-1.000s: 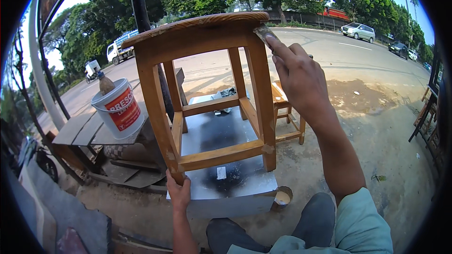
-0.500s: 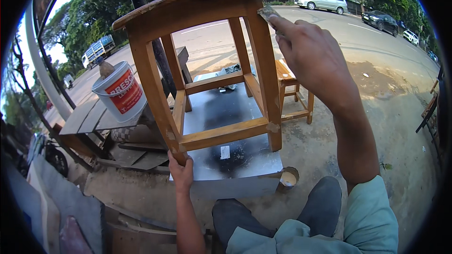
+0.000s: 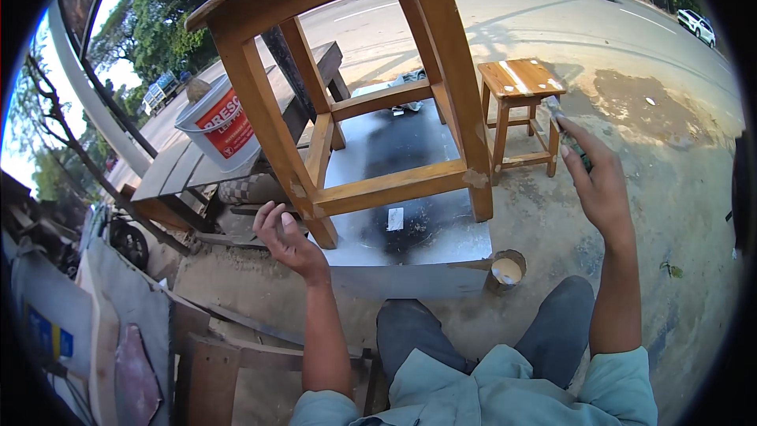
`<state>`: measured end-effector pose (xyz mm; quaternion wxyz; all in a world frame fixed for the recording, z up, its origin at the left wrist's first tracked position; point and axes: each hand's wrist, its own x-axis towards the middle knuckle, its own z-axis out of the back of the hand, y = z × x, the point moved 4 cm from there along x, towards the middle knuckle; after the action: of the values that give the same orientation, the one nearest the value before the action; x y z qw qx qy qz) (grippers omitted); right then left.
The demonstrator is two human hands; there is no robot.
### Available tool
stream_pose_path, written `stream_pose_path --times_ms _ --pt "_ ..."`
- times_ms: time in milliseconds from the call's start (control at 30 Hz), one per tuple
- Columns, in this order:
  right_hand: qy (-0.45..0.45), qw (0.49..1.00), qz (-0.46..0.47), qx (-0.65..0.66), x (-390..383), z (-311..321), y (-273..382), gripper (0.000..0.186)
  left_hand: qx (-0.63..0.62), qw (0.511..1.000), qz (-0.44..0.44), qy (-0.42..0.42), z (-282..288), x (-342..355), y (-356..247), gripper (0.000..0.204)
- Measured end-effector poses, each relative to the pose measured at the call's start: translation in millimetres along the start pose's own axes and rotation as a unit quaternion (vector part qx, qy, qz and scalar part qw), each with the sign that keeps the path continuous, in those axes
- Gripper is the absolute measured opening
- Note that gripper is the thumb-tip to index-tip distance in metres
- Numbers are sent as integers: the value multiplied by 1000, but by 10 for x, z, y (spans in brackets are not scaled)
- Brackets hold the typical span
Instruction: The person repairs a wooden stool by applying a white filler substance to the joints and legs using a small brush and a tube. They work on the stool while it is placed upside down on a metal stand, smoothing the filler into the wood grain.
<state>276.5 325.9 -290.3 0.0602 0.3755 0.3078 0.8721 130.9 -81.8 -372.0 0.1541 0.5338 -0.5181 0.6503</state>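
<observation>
Asphalt road point(image 3: 583, 39) curves behind a square-legged wooden stool point(image 3: 390, 189), standing on a white board point(image 3: 461, 243) smeared black. Angled up from below, the left hand point(image 3: 290, 243) is released, fingers loosely curled, just beside the near left leg point(image 3: 322, 230) (whether it touches, I cannot tell). Stretched forward, the right hand point(image 3: 601, 185) grasps a slim scraper point(image 3: 580, 150), blade pointing away. Pale, matte patches mark the brown, smooth wood; cream paste point(image 3: 506, 271) lies in a round tin point(image 3: 495, 284).

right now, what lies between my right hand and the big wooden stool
In the head view, the small wooden stool shows farther back in the gap between your right hand and the big wooden stool; the held scraper juts in.
</observation>
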Motion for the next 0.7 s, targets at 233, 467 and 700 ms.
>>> stream_pose_path --times_ms 233,467,700 --pt "65 970 -211 98 -901 -467 -1130 40 -204 947 47 242 -1274 375 -1126 22" --pt "48 944 -281 166 -1267 -549 -1479 43 -254 930 121 238 -1852 420 -1319 45" --pt "44 946 -256 193 -1415 -546 -1587 41 -224 915 193 274 -2186 526 -1552 69"
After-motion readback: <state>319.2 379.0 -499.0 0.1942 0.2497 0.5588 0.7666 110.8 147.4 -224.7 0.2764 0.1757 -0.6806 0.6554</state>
